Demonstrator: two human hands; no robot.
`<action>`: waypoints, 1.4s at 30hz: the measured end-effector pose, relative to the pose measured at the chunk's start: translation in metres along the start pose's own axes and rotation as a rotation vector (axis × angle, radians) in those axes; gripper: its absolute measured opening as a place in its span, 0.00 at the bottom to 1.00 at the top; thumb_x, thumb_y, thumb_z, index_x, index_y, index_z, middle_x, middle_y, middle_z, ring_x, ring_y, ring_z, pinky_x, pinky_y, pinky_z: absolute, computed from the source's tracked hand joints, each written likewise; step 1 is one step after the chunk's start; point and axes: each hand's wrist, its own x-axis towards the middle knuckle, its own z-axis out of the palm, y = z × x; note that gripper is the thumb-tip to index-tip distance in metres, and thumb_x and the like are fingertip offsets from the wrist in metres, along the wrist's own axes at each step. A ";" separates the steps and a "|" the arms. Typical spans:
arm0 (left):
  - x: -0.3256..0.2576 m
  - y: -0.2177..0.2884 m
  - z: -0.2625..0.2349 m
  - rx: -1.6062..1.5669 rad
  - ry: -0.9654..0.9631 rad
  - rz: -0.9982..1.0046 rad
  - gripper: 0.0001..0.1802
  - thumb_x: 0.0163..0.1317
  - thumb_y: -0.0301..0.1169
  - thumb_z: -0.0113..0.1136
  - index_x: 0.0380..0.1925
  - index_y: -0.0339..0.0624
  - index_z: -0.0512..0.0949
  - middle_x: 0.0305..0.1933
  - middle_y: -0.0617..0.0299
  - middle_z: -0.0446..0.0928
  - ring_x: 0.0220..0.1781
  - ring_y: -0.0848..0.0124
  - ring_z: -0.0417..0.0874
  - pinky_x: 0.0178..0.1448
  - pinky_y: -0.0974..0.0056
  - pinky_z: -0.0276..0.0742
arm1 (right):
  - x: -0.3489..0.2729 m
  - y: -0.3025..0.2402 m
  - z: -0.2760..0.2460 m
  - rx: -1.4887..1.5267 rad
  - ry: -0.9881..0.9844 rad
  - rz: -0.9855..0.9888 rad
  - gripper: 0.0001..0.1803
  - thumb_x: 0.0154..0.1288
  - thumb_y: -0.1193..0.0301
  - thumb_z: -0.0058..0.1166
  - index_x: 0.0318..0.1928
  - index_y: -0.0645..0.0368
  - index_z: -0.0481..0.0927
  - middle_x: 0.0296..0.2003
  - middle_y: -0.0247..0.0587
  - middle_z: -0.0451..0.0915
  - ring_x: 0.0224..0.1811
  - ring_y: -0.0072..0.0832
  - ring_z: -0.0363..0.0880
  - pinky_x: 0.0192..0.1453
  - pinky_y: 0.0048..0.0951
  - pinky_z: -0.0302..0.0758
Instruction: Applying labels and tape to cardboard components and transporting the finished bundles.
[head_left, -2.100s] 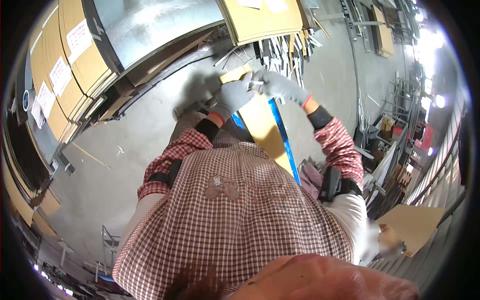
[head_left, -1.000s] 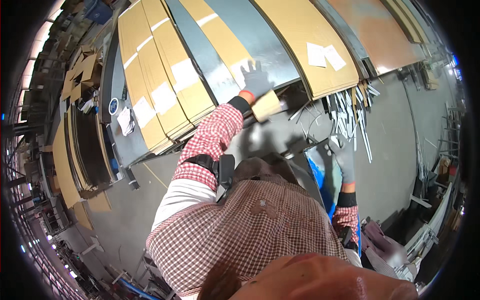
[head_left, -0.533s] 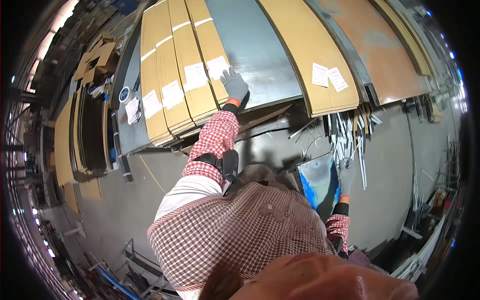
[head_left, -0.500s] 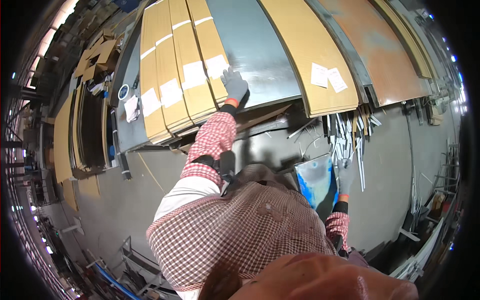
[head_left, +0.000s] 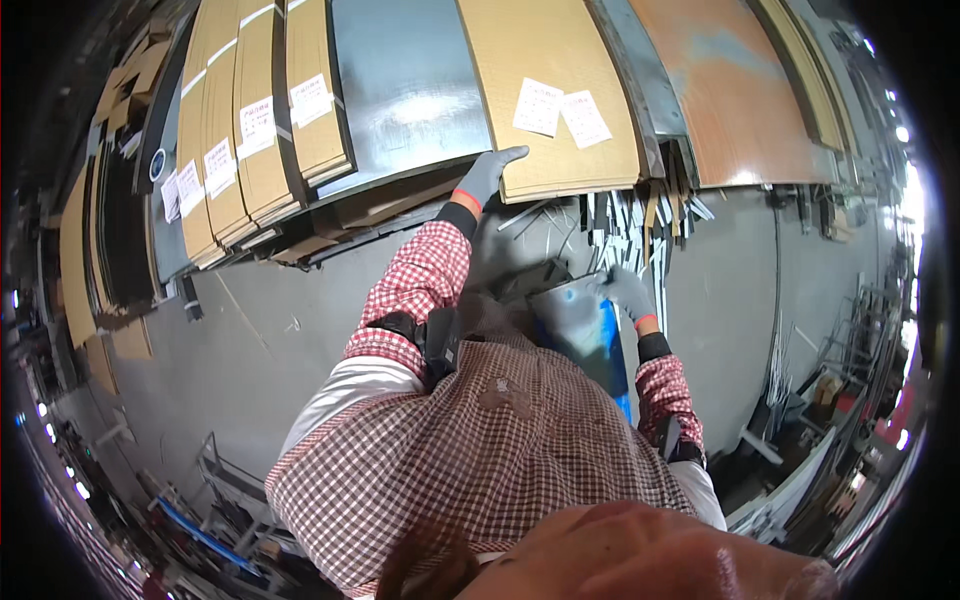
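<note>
My left hand (head_left: 487,176), in a grey glove, rests at the near left corner of a cardboard-wrapped panel stack (head_left: 560,60). Its thumb stretches out over the cardboard; the other fingers are partly hidden. Two white paper labels (head_left: 538,107) lie on that stack. Lower right, my gloved right hand (head_left: 628,292) bends its fingers over the upper right corner of a grey panel with blue and white stains (head_left: 578,318). My apron hides part of this panel. Between the cardboard stacks lies a bare grey metal sheet (head_left: 405,100).
More narrow cardboard stacks (head_left: 255,90) with labels and straps lie to the left. A brownish sheet (head_left: 740,80) is at the right. White and dark strips (head_left: 630,235) hang below the table edge. Farther right stand metal racks (head_left: 855,330).
My left hand has left the narrow labelled stack and come right to the wide stack's corner. My right hand now meets the stained panel's corner. The view has shifted right.
</note>
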 end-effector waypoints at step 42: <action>-0.193 -0.086 0.044 1.186 -0.213 -0.202 0.41 0.54 0.70 0.47 0.34 0.37 0.82 0.28 0.51 0.81 0.27 0.54 0.80 0.35 0.56 0.74 | -0.012 -0.017 0.002 0.596 0.092 0.006 0.19 0.69 0.66 0.43 0.54 0.64 0.75 0.56 0.51 0.72 0.55 0.34 0.74 0.58 0.32 0.70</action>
